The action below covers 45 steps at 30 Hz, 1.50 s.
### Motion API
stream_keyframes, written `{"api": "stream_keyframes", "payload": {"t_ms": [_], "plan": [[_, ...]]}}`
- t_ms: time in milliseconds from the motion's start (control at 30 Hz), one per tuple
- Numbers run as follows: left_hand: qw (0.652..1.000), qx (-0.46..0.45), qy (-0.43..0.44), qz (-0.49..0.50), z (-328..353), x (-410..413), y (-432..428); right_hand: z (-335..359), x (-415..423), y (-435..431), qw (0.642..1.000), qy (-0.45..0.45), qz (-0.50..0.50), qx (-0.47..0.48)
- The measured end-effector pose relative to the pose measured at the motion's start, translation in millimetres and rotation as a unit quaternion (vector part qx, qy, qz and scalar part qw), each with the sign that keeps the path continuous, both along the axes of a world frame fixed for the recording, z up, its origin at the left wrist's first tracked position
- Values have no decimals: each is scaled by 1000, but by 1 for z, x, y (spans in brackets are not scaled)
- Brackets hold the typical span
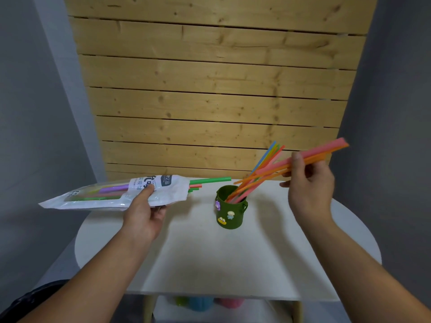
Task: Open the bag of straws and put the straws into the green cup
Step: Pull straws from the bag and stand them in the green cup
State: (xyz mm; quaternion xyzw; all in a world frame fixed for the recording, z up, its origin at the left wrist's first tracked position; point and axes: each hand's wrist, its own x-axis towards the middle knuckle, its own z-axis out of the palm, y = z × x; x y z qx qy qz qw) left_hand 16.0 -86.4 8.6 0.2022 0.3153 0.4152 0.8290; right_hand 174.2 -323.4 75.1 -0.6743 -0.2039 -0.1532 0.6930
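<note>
At the far left, a long white and clear plastic bag of straws (116, 193) lies nearly level in the air above the left edge of the round white table (210, 252), its open mouth turned toward the middle. The left hand (145, 213) grips it from below, thumb pressed on the printed label and fingers curled under the pack. Purple, green and red straws show through the clear window, and a few green and red straw ends (210, 180) stick out of the mouth, pointing at the cup. Just right of them, the dark green plastic cup (231, 210) with small cartoon stickers stands upright on the table, already holding a fan of orange, pink, blue and green straws (261, 169) that lean to the right. Further right, the right hand (310, 183) hovers above the table, closed around a small bundle of pink and orange straws (319, 155), pinched between thumb and fingers and tilted with the lower ends toward the cup's rim
</note>
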Motion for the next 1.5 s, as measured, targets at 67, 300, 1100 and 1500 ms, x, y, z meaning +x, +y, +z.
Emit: {"api": "stream_keyframes", "payload": {"t_ms": [67, 300, 1100, 1500], "plan": [[1000, -1, -4, -5, -1, 1, -2, -5, -1, 5, 999, 0, 26, -46], [1000, 4, -16, -26, -2, 5, -6, -18, 5, 27, 985, 38, 72, -154], [996, 59, -45, -39, 9, -2, -8, -52, 7, 52, 947, 176, 117, -241], [995, 83, -44, -42, 18, -6, -15, -33, -29, 34, 811, 402, 304, -297]]}}
